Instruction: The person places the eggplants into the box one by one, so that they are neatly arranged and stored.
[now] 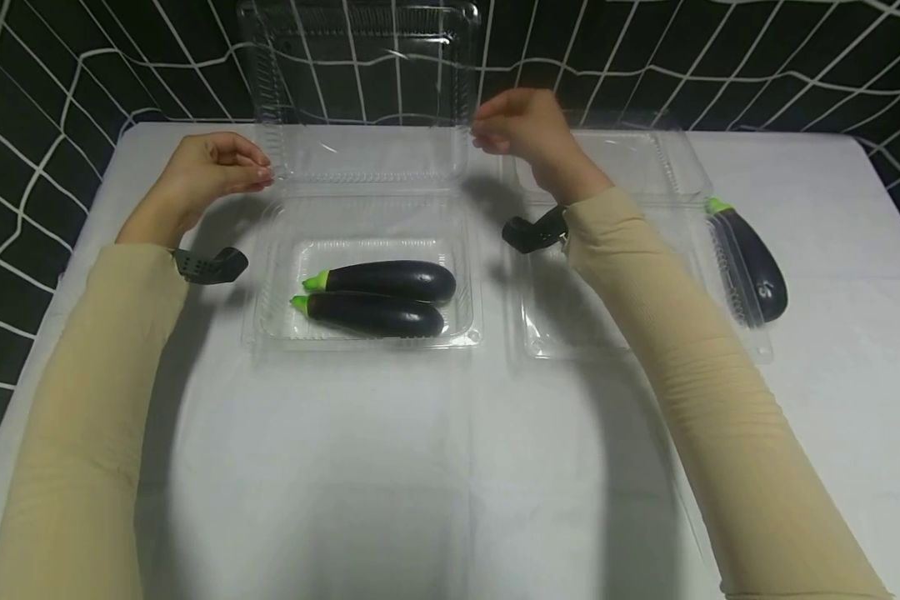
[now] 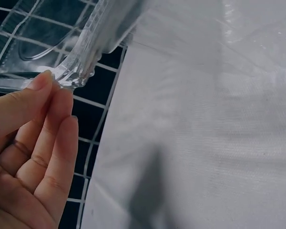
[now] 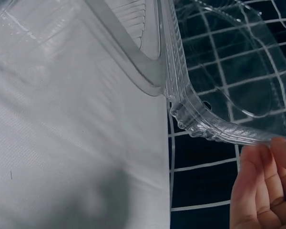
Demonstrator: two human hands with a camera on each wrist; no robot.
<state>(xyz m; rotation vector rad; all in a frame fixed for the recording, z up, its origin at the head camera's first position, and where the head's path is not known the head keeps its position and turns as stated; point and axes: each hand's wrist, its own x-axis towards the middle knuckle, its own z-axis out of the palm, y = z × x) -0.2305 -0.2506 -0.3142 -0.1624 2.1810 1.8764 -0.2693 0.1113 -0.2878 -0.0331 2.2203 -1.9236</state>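
Note:
Two dark eggplants, an upper one (image 1: 393, 279) and a lower one (image 1: 375, 317), lie side by side in the base (image 1: 360, 342) of a clear plastic clamshell box, green stems to the left. Its hinged lid (image 1: 360, 154) stands raised at the back. My left hand (image 1: 210, 171) pinches the lid's left edge between thumb and fingers, as the left wrist view shows at the lid's rim (image 2: 78, 71). On the right side, my right hand (image 1: 528, 137) pinches the opposite edge; the right wrist view shows fingertips on the rim (image 3: 200, 119).
A second clear box (image 1: 570, 342) lies opened to the right, partly under my right forearm. A third eggplant (image 1: 753, 262) rests at that box's right side. The white-covered table (image 1: 390, 450) is bordered by dark panels with white grid lines (image 1: 720, 58).

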